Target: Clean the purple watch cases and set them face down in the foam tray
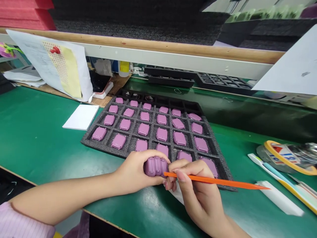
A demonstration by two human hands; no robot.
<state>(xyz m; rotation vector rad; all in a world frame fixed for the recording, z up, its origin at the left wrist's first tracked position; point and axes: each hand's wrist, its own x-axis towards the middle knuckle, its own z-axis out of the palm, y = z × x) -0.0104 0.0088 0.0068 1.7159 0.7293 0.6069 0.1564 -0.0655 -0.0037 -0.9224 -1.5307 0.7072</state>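
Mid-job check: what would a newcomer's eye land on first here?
First, the bright orange pry stick in the right hand, right of centre, its left end at the purple watch-like casings gripped in the left hand. Next, behind the hands, rows of similar casings in the black foam tray on the green worktop.

- Left forearm (74, 195): bare, in from lower left, angled slightly up to the right; wrist near straight.
- Left hand (133, 172): curved in a C-shaped grip, closed on its load; fingers arched over the top, left thumb (157, 180) underneath.
- Right hand (198, 191): in from lower right, pen-style pinch; right thumb (182, 176) pressed against the fingers, others curled under.
- Both hands close together, right fingertips (170, 173) just beside the left's.
- Right forearm (235, 229): only a short stretch in view.
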